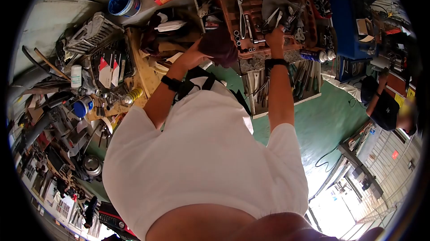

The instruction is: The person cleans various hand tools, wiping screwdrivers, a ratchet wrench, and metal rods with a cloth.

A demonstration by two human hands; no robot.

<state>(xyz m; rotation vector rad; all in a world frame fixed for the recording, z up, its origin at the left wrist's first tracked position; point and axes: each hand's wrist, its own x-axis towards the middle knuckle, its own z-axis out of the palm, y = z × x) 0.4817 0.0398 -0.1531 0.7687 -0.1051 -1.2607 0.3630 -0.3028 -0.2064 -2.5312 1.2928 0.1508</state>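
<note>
My left hand (195,56) grips a dark maroon cloth (218,47) at the front edge of the bench. My right hand (275,40) reaches over an open orange-brown socket case (230,8). Its fingers are closed beside a heap of metal hand tools (293,19); what they hold is hidden. A shiny tool end (278,18) shows just beyond those fingers. To the left of this hand, a ratchet (241,6) lies in the case, with several sockets (237,38) near it. A grey cloth (270,1) lies behind the heap.
Below the case, an open drawer (256,109) holds several long-handled tools. Spray cans (313,56) lie to its right. A blue cabinet (351,26) stands farther right, with another person (384,106) nearby. At left are a bucket (124,3) and a cluttered wooden bench (141,68).
</note>
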